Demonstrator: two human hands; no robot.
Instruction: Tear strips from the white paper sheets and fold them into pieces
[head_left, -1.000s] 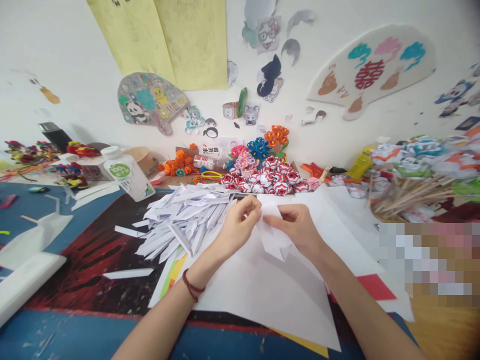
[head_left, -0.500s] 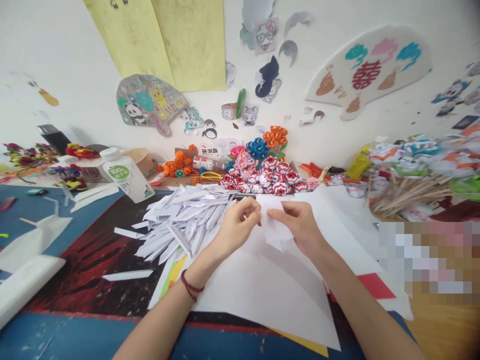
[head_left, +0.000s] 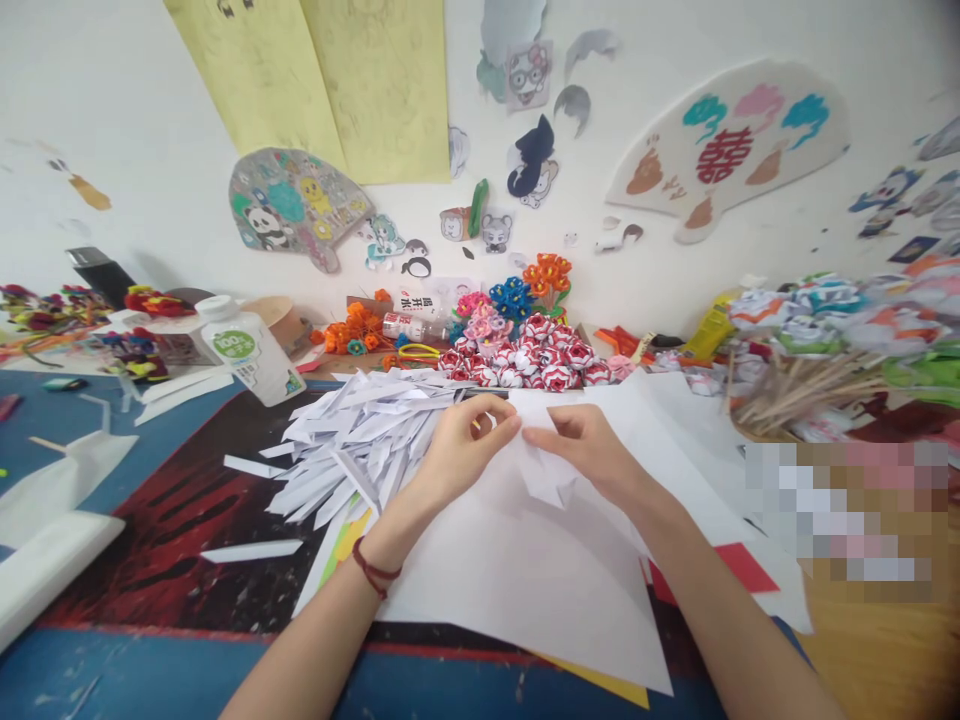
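Both my hands meet above a large white sheet and pinch a small folded piece of white paper. My left hand is closed, thumb and forefinger together at the paper's left edge. From the other side my right hand grips it, with the thumb pressed on the near face. The paper's folded lower end hangs below the right thumb; its upper part is partly covered by the fingers. Just left of my left hand lies a heap of folded white paper strips.
A single paper strip lies on the dark red mat. Behind stand a white bottle and red-and-white paper flowers. Wooden sticks with paper blooms are at right. A red paper lies under my right forearm.
My hands have drawn closer together on the folded paper, the left thumb and forefinger now nearly touching the right thumb. The whole view has shifted slightly.
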